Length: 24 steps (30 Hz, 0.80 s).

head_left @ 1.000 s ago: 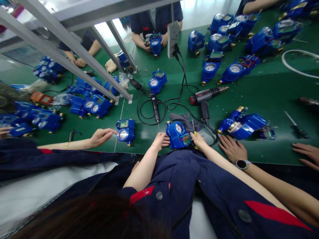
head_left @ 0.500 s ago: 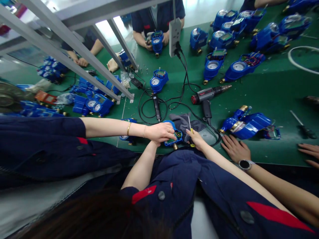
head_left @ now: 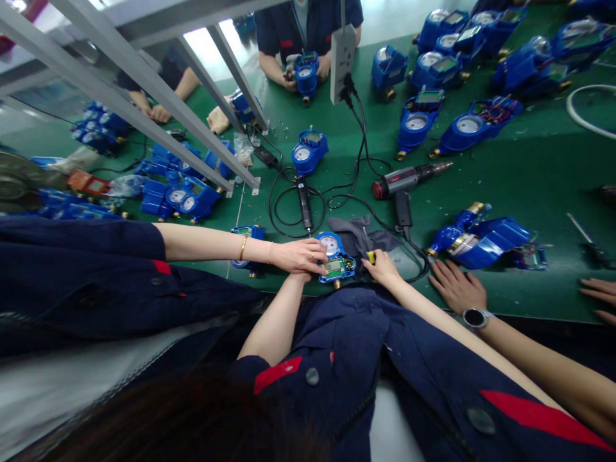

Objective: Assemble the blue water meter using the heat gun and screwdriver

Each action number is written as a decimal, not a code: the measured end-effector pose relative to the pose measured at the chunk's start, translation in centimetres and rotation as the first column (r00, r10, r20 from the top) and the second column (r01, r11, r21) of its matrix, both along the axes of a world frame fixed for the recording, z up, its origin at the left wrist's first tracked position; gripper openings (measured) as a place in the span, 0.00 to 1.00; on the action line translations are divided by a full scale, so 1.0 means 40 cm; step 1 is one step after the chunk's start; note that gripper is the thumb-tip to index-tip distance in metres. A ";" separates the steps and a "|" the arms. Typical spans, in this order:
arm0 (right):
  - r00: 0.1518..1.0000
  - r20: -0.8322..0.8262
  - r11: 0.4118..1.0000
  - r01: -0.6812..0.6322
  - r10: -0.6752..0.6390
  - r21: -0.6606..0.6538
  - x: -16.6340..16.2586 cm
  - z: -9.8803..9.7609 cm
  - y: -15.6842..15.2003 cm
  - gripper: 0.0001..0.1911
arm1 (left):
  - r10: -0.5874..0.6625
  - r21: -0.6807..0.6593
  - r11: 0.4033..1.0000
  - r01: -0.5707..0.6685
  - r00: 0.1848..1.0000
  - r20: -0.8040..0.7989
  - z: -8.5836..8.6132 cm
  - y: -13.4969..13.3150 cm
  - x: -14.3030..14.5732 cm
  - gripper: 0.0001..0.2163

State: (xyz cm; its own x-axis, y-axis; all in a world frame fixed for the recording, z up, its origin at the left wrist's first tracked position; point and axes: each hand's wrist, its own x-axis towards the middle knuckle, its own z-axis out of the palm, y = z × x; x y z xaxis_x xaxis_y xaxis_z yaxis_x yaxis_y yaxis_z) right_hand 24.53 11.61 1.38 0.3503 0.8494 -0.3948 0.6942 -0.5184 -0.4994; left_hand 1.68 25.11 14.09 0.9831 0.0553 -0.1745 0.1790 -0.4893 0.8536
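A blue water meter lies in front of me, its white dial and green circuit board with a display uncovered. My left hand is at the meter's left side, mostly hidden under a co-worker's hand, so its fingers do not show. That co-worker's fingers, with a ring, rest on the meter's left edge. To the right of the meter, my right hand is closed around a screwdriver with a yellow handle, its thin shaft pointing away from me over a grey cloth.
An electric screwdriver and a heat gun lie beyond the meter with looping black cords. Another co-worker's hand with a watch rests at right, near a blue meter. A metal frame slants across the left.
The co-worker's hand has drawn back left, uncovering the meter's dial and display. My right hand and the screwdriver have shifted slightly. The whole view has moved a little.
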 end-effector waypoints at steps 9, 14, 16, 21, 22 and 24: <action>0.990 0.117 0.996 -0.066 0.073 -0.066 0.003 0.014 -0.012 0.22 | -0.076 -0.067 0.995 0.075 0.997 -0.019 -0.018 -0.011 0.014 0.14; 0.987 0.127 0.993 -0.085 0.096 -0.084 0.010 0.009 -0.015 0.23 | -0.098 -0.119 0.988 0.094 0.995 -0.026 -0.022 -0.022 0.017 0.10; 0.987 0.127 0.993 -0.087 0.097 -0.080 0.013 0.007 -0.017 0.23 | -0.088 -0.152 0.985 0.083 0.996 -0.029 -0.026 -0.027 0.019 0.10; 0.989 0.123 0.996 -0.079 0.082 -0.030 0.015 0.002 -0.029 0.24 | 0.007 -0.264 0.964 -0.016 0.999 -0.033 -0.040 -0.043 0.025 0.11; 0.990 0.123 0.997 -0.074 0.074 -0.009 0.015 0.004 -0.031 0.25 | 0.041 -0.290 0.956 -0.049 0.999 -0.036 -0.040 -0.044 0.025 0.10; 0.990 0.128 0.997 -0.061 0.054 0.055 0.014 0.016 -0.036 0.26 | 0.125 -0.348 0.928 -0.135 0.991 -0.051 -0.039 -0.043 0.022 0.10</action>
State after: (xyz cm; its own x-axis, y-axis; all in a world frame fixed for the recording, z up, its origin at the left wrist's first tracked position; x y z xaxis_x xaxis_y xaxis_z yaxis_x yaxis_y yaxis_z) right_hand 25.09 10.19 2.00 0.3440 0.8899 -0.2996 0.7815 -0.4482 -0.4340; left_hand 2.55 23.40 12.55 0.9660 0.1131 -0.2327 0.2466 -0.1308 0.9603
